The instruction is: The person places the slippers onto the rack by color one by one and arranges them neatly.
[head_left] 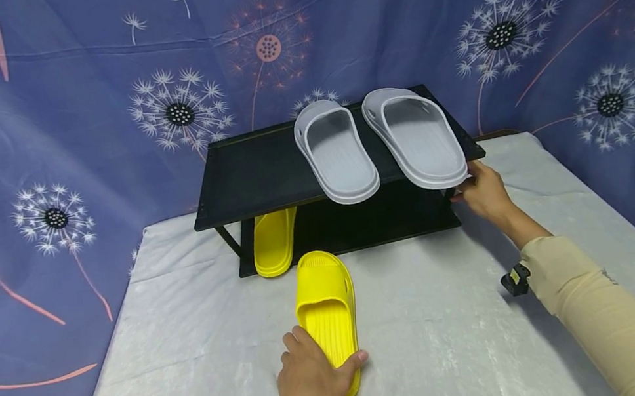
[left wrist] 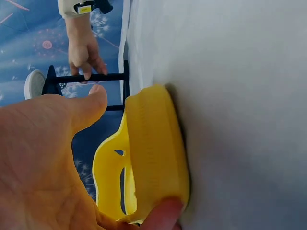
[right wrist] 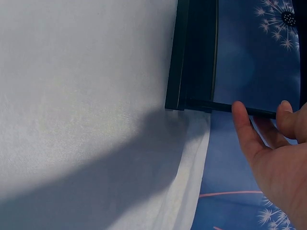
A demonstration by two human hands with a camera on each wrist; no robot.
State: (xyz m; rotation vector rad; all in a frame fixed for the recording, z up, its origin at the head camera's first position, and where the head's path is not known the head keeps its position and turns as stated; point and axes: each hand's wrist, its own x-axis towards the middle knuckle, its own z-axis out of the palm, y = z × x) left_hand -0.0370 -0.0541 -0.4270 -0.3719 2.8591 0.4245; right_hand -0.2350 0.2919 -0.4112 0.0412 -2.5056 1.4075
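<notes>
A yellow slide slipper (head_left: 322, 283) lies on the cloth in front of a black two-tier shoe rack (head_left: 257, 172), its toe toward the rack. My left hand (head_left: 310, 377) spans its heel end, a fingertip (left wrist: 165, 215) touching one side and the thumb (left wrist: 97, 98) raised off the other. At the rack's right end, my right hand (head_left: 486, 194) holds the side post (right wrist: 220, 106) between thumb and fingers. A second yellow slipper (head_left: 274, 246) sits at the left of the lower shelf, partly hidden by the top board. Two pale grey clogs (head_left: 342, 155) stand on the top shelf's right half.
White cloth (head_left: 194, 358) covers the surface around the rack. A blue dandelion-print curtain (head_left: 82, 75) hangs behind and at both sides. The grey clogs' toes overhang the top shelf's front edge. A small black camera (head_left: 516, 279) is strapped at the right cuff.
</notes>
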